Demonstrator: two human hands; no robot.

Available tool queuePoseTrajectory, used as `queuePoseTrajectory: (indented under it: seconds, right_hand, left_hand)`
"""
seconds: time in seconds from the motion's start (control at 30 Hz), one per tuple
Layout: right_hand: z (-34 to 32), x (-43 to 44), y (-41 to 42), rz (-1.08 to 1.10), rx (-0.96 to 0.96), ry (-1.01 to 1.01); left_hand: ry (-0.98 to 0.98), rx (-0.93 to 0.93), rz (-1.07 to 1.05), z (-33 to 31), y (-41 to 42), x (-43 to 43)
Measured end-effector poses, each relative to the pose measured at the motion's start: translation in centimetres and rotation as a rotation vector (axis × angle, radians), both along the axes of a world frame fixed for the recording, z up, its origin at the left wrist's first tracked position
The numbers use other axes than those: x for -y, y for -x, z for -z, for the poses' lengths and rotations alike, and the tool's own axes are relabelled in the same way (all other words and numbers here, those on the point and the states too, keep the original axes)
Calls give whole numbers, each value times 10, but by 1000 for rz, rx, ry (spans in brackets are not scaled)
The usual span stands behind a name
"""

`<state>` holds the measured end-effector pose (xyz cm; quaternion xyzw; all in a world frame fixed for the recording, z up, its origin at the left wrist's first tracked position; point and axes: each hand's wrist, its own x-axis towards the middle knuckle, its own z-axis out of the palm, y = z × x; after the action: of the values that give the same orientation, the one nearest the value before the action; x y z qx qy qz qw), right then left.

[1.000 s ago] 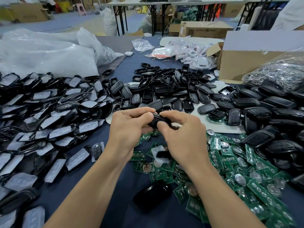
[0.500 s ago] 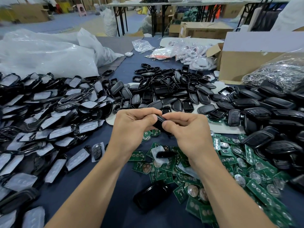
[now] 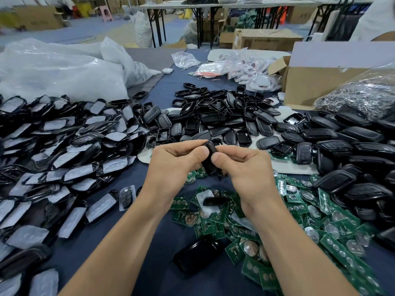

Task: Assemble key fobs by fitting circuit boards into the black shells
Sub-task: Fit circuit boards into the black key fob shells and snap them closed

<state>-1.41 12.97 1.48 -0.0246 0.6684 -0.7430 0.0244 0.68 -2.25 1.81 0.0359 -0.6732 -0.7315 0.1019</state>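
Tipped up more now, the black shell is pinched by curled fingers of my left hand and right hand, ready, I think, for squeezing shut.

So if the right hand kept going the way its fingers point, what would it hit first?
The right hand points left, at the glossy black oval plastic key-fob shell held in its grip; right behind that is the left hand, pinching the same shell. Nothing else seems to lie between.
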Motion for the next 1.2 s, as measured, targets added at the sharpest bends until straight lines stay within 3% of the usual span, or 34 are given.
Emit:
queuePoseTrajectory:
  seconds: [0.23,0.43,0.8,1.03,1.2]
  right_hand:
    - [-1,2,-1,-52,92,127]
    - [1,3,1,-80,198,238]
    - [1,9,-8,-130,120,145]
    - [-3,8,-7,-83,178,219]
    - [-2,6,-3,-51,233,336]
  left_hand:
    - [-137,15,84,2,2,0]
    - [-53,12,48,5,4,-4]
    - [40,-4,-173,6,2,-12]
    - [-39,129,-78,1,1,-10]
    - [-15,78,-79,2,2,-10]
